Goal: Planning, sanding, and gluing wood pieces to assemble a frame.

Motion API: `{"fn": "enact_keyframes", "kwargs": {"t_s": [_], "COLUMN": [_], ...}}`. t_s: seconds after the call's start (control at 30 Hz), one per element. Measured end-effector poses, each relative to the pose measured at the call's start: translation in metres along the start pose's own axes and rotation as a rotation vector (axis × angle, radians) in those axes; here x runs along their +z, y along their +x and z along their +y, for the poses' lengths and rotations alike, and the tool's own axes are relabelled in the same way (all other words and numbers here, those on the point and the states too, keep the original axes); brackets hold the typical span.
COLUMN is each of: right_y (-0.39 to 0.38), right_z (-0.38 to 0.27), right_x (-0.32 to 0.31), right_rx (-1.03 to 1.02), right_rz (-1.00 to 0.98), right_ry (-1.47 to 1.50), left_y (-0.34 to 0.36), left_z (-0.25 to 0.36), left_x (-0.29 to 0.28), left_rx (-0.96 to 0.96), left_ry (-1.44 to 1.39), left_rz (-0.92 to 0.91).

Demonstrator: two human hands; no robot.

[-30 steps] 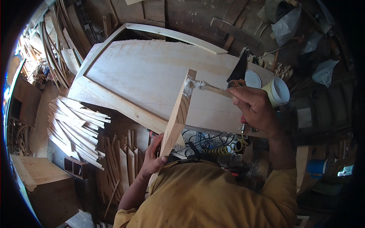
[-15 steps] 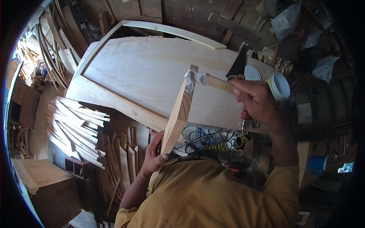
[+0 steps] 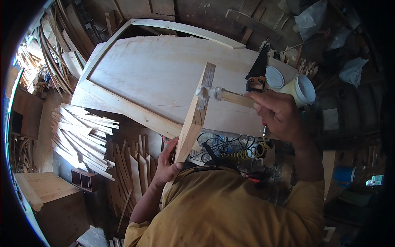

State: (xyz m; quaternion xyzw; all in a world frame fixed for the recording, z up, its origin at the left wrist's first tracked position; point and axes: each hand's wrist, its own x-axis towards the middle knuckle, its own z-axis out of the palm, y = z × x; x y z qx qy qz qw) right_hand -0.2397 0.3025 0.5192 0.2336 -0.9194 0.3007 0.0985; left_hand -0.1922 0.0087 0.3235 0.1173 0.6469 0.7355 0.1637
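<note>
My left hand grips the near end of a wooden bar, which slants up and away from my body. In my right hand is a brush with a pale wooden handle. Its head, caked with white paste, presses on the bar's upper part, where a wet greyish patch shows. Beneath lies a large pale plywood sheet. A wooden strip frame runs along its far and left edges, and another plank crosses its near left side.
Right of the sheet's middle are a handsaw, a white lid and a white bucket. A yellow coiled hose and dark cables lie below the sheet's near edge. Stacked wood strips stand at left, beside a wooden box.
The brush has slid down along the bar toward me, leaving the bar's far end uncovered with a wet patch. My left hand keeps its hold; the view has shifted slightly.
</note>
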Motion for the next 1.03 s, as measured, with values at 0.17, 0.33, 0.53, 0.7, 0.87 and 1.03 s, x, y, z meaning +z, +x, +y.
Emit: {"fn": "enact_keyframes", "kwargs": {"t_s": [0.17, 0.33, 0.53, 0.7, 0.87, 1.03], "right_y": [-0.006, -0.006, -0.011, -0.007, -0.008, -0.013], "right_z": [-0.004, 0.001, -0.003, 0.0, 0.0, -0.004], "right_x": [0.003, 0.002, 0.003, 0.004, 0.009, 0.005], "right_rx": [-0.118, -0.036, -0.077, -0.102, -0.167, -0.137], "right_rz": [-0.059, -0.015, -0.158, -0.029, 0.005, -0.096], "right_ry": [0.0, 0.035, -0.016, 0.018, -0.083, -0.049], "left_y": [0.001, 0.001, 0.002, 0.002, 0.002, -0.001], "left_z": [-0.006, -0.007, -0.006, 0.003, -0.006, -0.009], "left_x": [-0.001, -0.001, -0.003, 0.0, -0.001, 0.0], "left_rx": [0.012, 0.023, 0.022, 0.018, 0.018, -0.014], "left_ry": [-0.014, -0.019, -0.02, -0.033, -0.021, -0.057], "left_rz": [0.002, -0.004, 0.001, -0.01, -0.017, -0.021]}}
